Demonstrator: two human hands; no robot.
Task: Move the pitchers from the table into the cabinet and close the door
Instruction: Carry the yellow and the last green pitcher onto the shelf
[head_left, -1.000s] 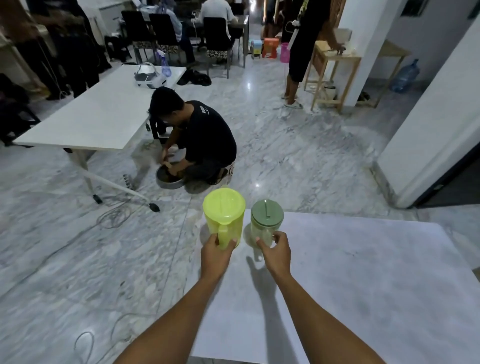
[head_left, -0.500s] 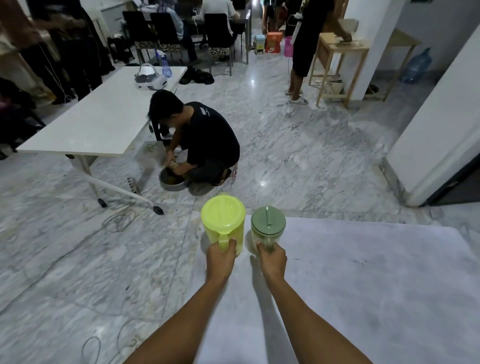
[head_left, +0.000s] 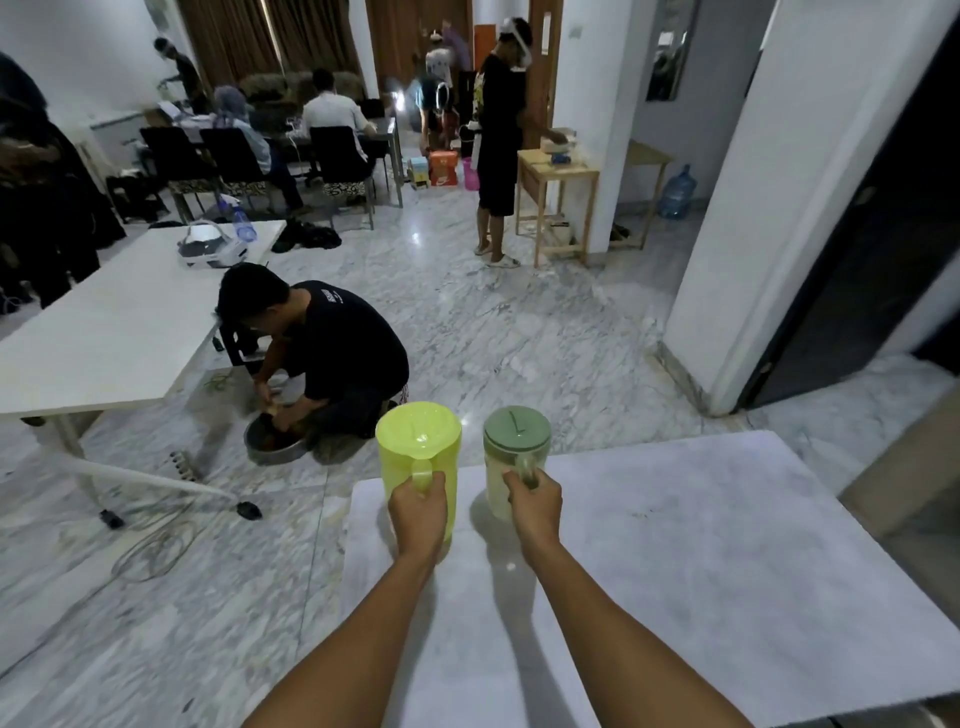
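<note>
Pitchers both in hand at this point: left hand (head_left: 418, 512) was closed round the handle of the yellow-green pitcher (head_left: 418, 457), right hand (head_left: 534, 506) closed round the handle of the pale pitcher with the green lid (head_left: 516, 457). A second earlier the fingers were only arriving at the handles; half a second earlier they had wrapped them. Now the view had tipped upward, taking in more of the room, and both pitchers appeared lifted just clear of the table (head_left: 701, 545), near its far left corner, though contact at the bases was hard to confirm. Both stayed upright, side by side, apart from each other. Judged the pickup done and the carry beginning. No cabinet was identifiable in view, so a turn seemed needed next. Person crouched on the floor (head_left: 332, 353) just beyond the table edge.
</note>
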